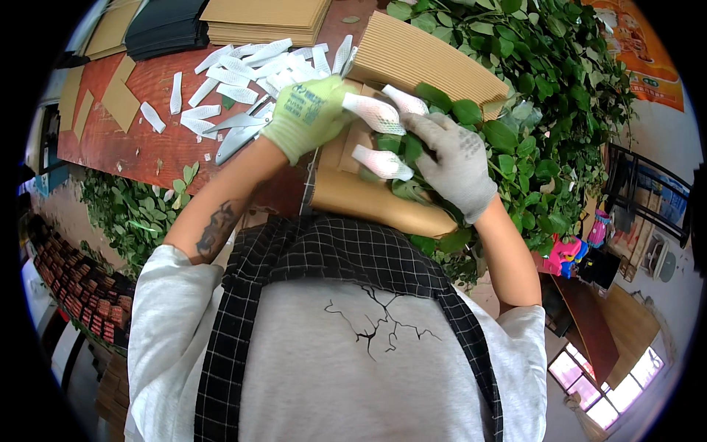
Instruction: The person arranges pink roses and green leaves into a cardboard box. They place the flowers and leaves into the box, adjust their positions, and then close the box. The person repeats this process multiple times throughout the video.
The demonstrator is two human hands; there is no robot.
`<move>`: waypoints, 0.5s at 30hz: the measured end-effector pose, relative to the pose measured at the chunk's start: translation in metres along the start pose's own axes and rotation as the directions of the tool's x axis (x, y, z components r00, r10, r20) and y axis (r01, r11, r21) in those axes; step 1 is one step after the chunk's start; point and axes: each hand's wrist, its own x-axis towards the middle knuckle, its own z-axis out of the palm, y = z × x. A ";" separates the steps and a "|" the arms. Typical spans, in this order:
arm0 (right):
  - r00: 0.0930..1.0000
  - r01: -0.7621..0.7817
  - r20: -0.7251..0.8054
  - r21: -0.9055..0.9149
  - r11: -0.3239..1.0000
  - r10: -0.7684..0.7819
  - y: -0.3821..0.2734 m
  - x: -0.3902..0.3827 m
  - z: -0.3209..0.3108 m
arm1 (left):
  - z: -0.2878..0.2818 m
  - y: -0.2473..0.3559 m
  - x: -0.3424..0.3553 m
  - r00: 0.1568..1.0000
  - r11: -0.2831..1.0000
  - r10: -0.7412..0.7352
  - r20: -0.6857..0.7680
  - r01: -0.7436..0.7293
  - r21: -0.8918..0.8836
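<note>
My left hand [309,114], in a pale green glove, is at the left of a rose bud in a white mesh sleeve [374,113]. Its fingertips are mostly hidden by the hand itself. My right hand [453,158], in a grey glove, has its fingers closed round the leafy stem by the sleeved buds. A second sleeved bud [405,100] lies just behind, and a third sleeved bud [383,162] lies nearer to me; pink shows faintly through the mesh. They rest over brown cardboard [361,193]. Metal scissors [243,132] lie beside my left wrist.
Loose white mesh sleeves [236,74] are heaped on the red table [110,144]. Corrugated cardboard [427,59] stands behind the buds. Leafy stems [545,110] crowd the right side. Stacked cardboard [265,22] and a dark stack [166,29] sit at the far left.
</note>
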 end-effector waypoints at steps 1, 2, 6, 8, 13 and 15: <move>1.000 -0.004 0.029 -0.109 0.994 0.007 -0.001 0.001 0.004 | 0.006 -0.005 0.006 1.000 1.000 0.001 -0.024 -0.001 -0.011; 0.999 -0.014 0.048 -0.218 0.976 0.025 -0.003 0.000 0.007 | 0.010 -0.009 0.013 0.999 1.000 0.013 -0.046 -0.014 -0.021; 0.989 -0.008 0.136 -0.328 0.945 0.056 0.009 -0.001 0.039 | 0.000 -0.013 0.017 0.998 0.995 0.066 -0.013 -0.066 -0.077; 0.995 -0.013 0.093 -0.239 0.971 0.037 0.012 -0.004 0.037 | -0.035 0.007 0.009 0.993 0.997 -0.050 0.111 0.057 -0.059; 0.999 0.006 -0.048 -0.009 1.000 -0.007 0.012 -0.005 0.020 | -0.039 0.052 -0.006 0.976 0.984 0.170 0.135 -0.159 -0.083; 0.978 -0.204 -0.086 -0.169 0.964 0.192 -0.001 -0.002 0.002 | -0.027 0.051 -0.006 0.936 0.972 0.225 0.269 -0.235 0.005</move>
